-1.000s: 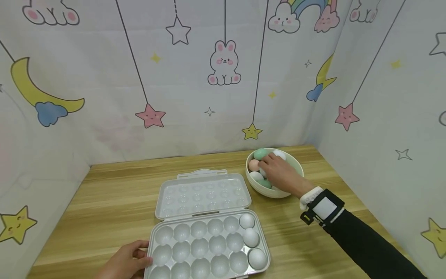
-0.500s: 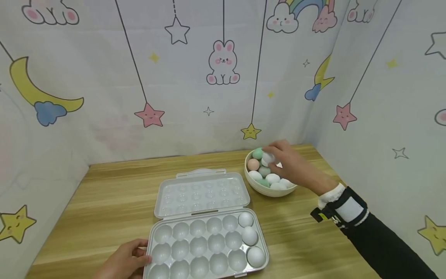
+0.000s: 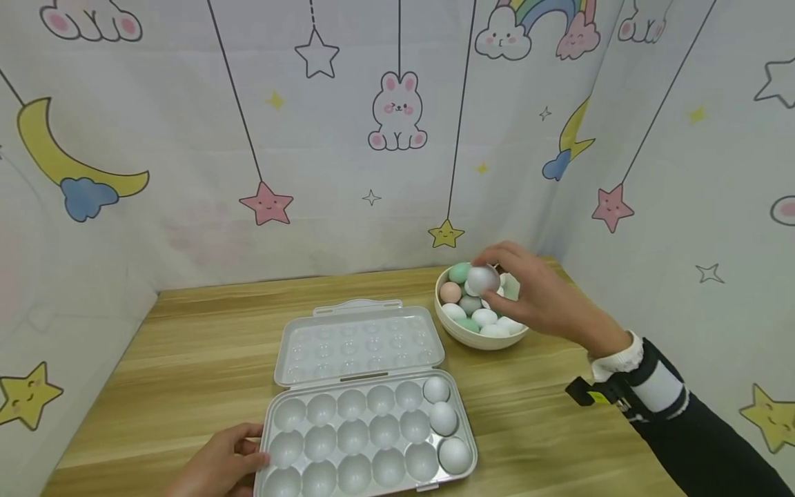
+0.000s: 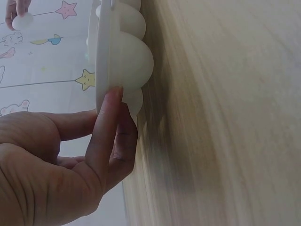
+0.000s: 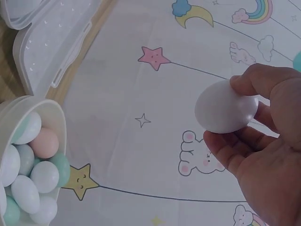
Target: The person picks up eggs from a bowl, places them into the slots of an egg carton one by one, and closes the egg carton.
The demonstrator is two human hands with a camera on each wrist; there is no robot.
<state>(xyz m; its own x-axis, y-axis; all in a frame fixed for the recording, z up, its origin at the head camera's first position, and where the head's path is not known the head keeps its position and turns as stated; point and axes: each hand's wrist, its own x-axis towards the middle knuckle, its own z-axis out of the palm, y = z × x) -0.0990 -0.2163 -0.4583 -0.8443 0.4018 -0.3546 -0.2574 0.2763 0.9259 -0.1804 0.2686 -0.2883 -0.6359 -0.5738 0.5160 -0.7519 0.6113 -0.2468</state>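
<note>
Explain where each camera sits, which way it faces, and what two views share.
Head: on the head, facing forward and down at egg box and bowl; left hand, right hand and sleeve show.
Left wrist: on that wrist, facing the egg box's side; left hand shows, right hand small at top left.
Right wrist: on that wrist, facing the held egg and wall cloth; right hand shows.
Head and right wrist share bowl and held egg.

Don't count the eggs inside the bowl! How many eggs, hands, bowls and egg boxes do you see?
Eggs: 4 (3 in the egg box, plus the held egg)
Left hand and right hand: 2
Bowl: 1
Egg boxes: 1
Total: 8
</note>
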